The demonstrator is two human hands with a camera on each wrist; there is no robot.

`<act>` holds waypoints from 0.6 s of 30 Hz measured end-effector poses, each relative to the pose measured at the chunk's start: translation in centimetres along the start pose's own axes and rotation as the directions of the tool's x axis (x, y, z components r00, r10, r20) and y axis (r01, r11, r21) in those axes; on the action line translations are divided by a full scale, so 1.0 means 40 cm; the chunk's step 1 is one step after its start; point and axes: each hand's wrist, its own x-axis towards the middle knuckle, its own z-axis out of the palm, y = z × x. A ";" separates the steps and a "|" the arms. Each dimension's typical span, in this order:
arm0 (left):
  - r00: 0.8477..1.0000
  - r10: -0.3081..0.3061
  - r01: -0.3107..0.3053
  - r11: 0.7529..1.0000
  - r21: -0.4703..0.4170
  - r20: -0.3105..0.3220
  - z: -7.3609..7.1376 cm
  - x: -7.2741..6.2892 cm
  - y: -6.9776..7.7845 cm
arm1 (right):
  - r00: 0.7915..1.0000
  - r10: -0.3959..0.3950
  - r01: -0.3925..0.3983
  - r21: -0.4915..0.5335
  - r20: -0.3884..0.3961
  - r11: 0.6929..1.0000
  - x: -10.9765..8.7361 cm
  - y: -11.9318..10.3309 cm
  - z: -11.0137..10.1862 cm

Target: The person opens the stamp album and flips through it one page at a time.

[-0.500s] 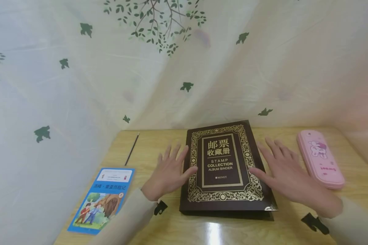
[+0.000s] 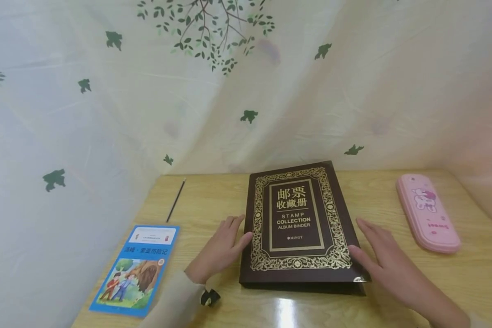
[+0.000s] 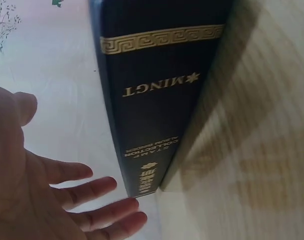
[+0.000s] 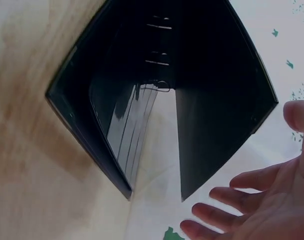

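Observation:
A dark brown stamp album binder (image 2: 295,262) with gold lettering and an ornate gold frame lies on the table, its front cover sloping up. Beside its spine is my left hand (image 2: 219,250), fingers extended. The left wrist view shows the spine (image 3: 156,100) and a gap between it and that hand (image 3: 57,195). Off the album's right edge is my right hand (image 2: 393,269), also holding nothing. From the right wrist view, the front cover (image 4: 221,100) stands apart from the back cover, with clear sleeves (image 4: 129,125) and metal rings between them.
To the left on the wooden table (image 2: 213,196) lie a blue illustrated book (image 2: 125,291) and a dark pencil (image 2: 176,199). A pink pencil case (image 2: 428,216) lies at the right. Behind hangs a pale curtain (image 2: 188,114) with green leaf prints.
Both hands have drawn back toward me and down along the album's sides. My right thumb has shifted outward from over the cover to its edge. The album has stayed put.

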 end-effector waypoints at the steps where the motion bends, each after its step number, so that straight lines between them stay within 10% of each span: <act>1: 1.000 0.005 -0.005 1.000 -0.009 -0.003 0.003 -0.001 -0.002 | 1.000 0.001 -0.001 0.010 -0.003 1.000 -0.004 -0.001 0.003; 18: 0.999 0.041 -0.040 0.997 -0.071 0.020 0.021 -0.015 -0.012 | 1.000 -0.022 0.023 0.033 -0.023 0.999 -0.027 -0.004 0.020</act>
